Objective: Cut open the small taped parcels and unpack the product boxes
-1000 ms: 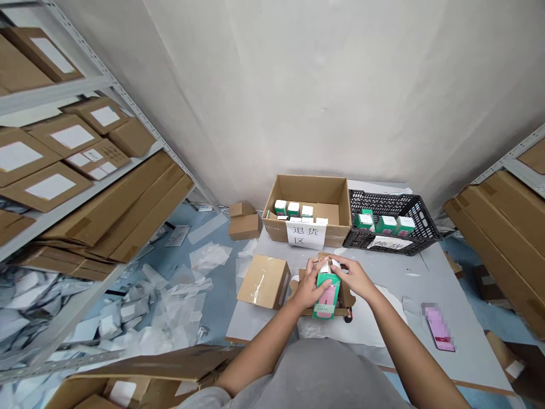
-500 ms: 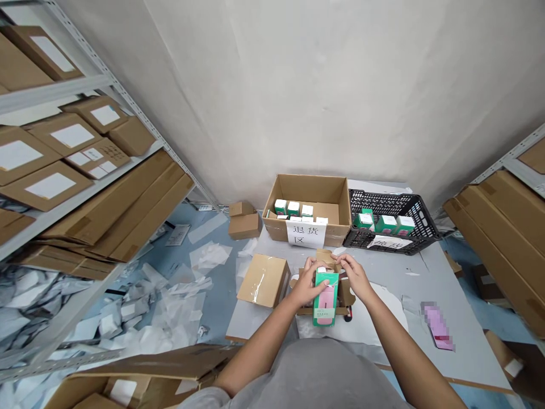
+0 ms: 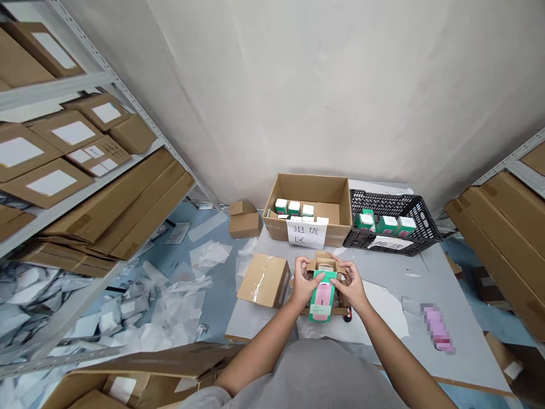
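A green and pink product box (image 3: 322,301) is tilted toward me, gripped at its upper end from both sides. My left hand (image 3: 304,282) closes on its left edge, thumb on the front face. On the right edge, my right hand (image 3: 353,286) holds it too, its thumb pressed near the top. The box's far end is open, with brown cardboard (image 3: 325,266) showing there between my fingers. Beneath it stands an opened brown carton (image 3: 339,311), its flaps spread and its inside mostly hidden.
Left of my hands is a taped carton (image 3: 263,279). Behind stand a labelled cardboard box (image 3: 340,234) and a black crate (image 3: 421,238), both holding green boxes. A blurred pink phone-like object (image 3: 437,328) lies right on the table (image 3: 464,318). Shelves (image 3: 85,193) of cartons rise left.
My right hand has come down and inward from the cardboard flap onto the product box. The product box has tilted slightly and shifted a little left, with my left hand still on it.
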The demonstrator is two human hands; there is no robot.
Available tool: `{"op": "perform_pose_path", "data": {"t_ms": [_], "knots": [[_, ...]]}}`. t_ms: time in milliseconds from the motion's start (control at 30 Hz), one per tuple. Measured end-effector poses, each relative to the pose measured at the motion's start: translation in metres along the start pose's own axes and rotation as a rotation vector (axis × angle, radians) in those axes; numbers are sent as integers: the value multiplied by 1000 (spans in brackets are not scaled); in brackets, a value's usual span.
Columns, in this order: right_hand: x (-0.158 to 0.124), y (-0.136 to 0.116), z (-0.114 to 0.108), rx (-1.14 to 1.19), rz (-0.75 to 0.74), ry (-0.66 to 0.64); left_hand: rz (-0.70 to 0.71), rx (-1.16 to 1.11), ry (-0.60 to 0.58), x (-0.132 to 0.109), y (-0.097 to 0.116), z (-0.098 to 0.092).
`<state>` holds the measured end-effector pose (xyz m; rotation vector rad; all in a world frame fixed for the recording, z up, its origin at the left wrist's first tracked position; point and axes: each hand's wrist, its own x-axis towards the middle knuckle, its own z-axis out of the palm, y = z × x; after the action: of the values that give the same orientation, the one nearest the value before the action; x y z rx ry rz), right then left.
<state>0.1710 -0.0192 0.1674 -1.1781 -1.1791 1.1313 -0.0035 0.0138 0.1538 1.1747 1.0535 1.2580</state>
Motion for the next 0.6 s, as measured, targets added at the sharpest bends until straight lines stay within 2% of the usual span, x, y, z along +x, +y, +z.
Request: {"op": "perform_pose_path", "data": {"t_ms": [167, 367, 600], "knots": [[0, 4, 3, 9, -5, 27, 7, -75, 61, -2, 3, 4], [0, 5, 3, -7, -20, 28, 12, -78, 27, 0, 6, 4], [0, 3, 5, 17, -5, 28, 17, -54, 39, 1, 4, 5]]}}
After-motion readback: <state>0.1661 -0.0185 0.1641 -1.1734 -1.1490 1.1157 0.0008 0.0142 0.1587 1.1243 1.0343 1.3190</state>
